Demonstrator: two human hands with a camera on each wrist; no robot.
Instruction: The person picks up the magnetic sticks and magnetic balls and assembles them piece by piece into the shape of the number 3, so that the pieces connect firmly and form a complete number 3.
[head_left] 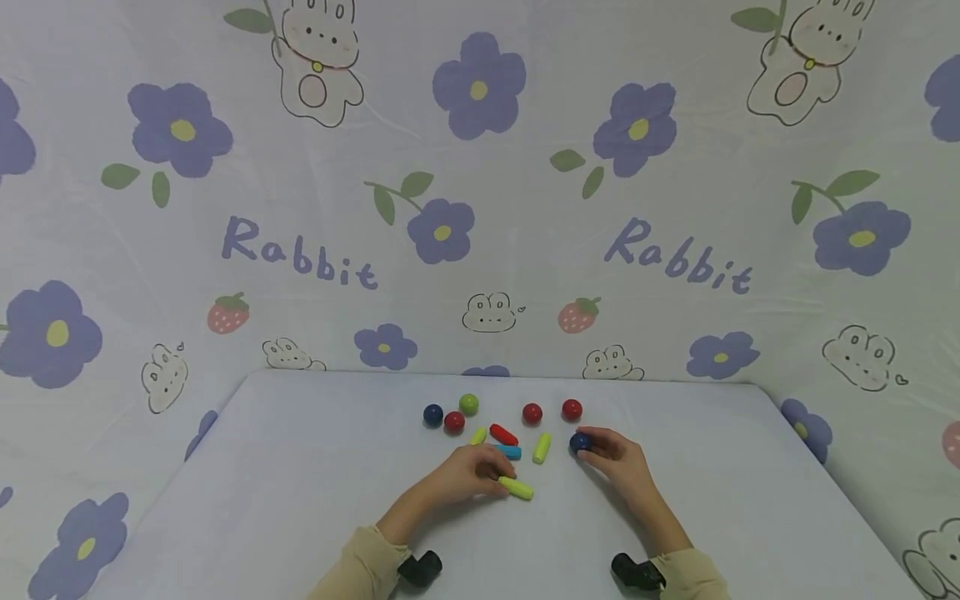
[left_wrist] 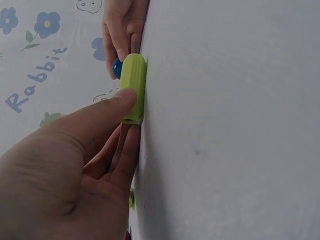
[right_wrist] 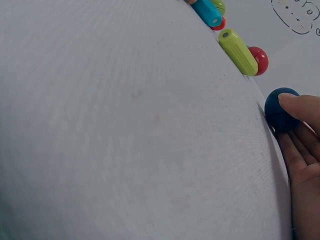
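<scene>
My left hand (head_left: 471,475) pinches a yellow-green ribbed cylinder (head_left: 516,488) near the middle of the white table (head_left: 300,500). In the left wrist view, the thumb lies across this cylinder (left_wrist: 133,85) and the fingers are behind it. My right hand (head_left: 619,462) holds a dark blue ball (head_left: 579,443) between thumb and fingers, at or just above the tabletop. The right wrist view shows the thumb on top of the blue ball (right_wrist: 281,110). Just beyond the left hand lie a blue cylinder (head_left: 510,452), partly hidden, and a red cylinder (head_left: 504,435).
Another yellow-green cylinder (head_left: 542,448) lies between the hands, and one more (head_left: 478,436) sits behind the left hand. Farther back are red balls (head_left: 532,413), a green ball (head_left: 468,405) and a second dark blue ball (head_left: 432,415). A printed rabbit cloth (head_left: 487,275) hangs behind the table.
</scene>
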